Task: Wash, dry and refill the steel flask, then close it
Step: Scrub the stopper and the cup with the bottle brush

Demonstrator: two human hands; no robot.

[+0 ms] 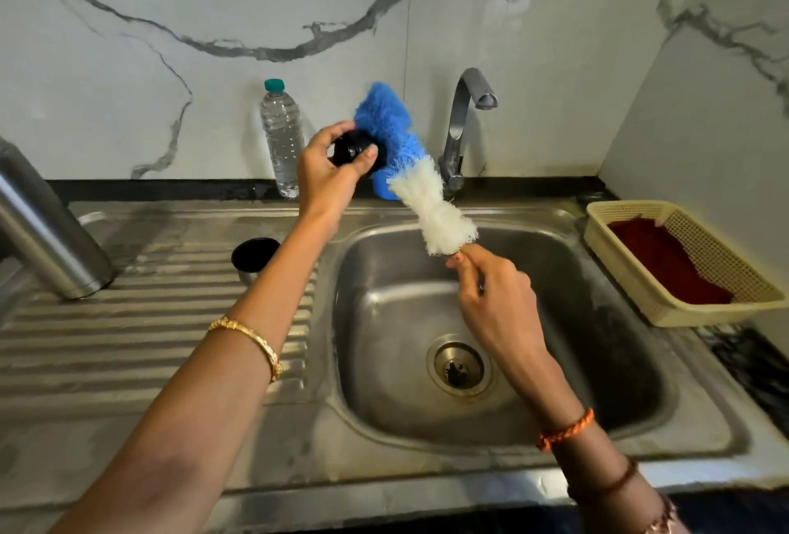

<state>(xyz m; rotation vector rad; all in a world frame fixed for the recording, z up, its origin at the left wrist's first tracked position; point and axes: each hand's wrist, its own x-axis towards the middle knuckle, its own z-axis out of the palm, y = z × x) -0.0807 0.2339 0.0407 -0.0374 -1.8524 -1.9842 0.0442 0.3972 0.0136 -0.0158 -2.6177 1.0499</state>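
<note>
Left hand [322, 175] closed around black stopper [354, 149], held above the sink's back rim. Right hand [491, 290] clamped on the handle of bottle brush [410, 166]; blue bristles against the stopper, white bristles over the basin [597, 363], which is open below. Steel flask [47, 230] stands uncapped on the drainboard at far left, its cup-lid [255, 256] near the basin edge. Water bottle [281, 136] and tap [465, 123] line the back wall. Basket [640, 303] on the counter, right.

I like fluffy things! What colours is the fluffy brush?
The brush is blue at its tip and white near the handle, seen in the head view, held in the right hand.
</note>
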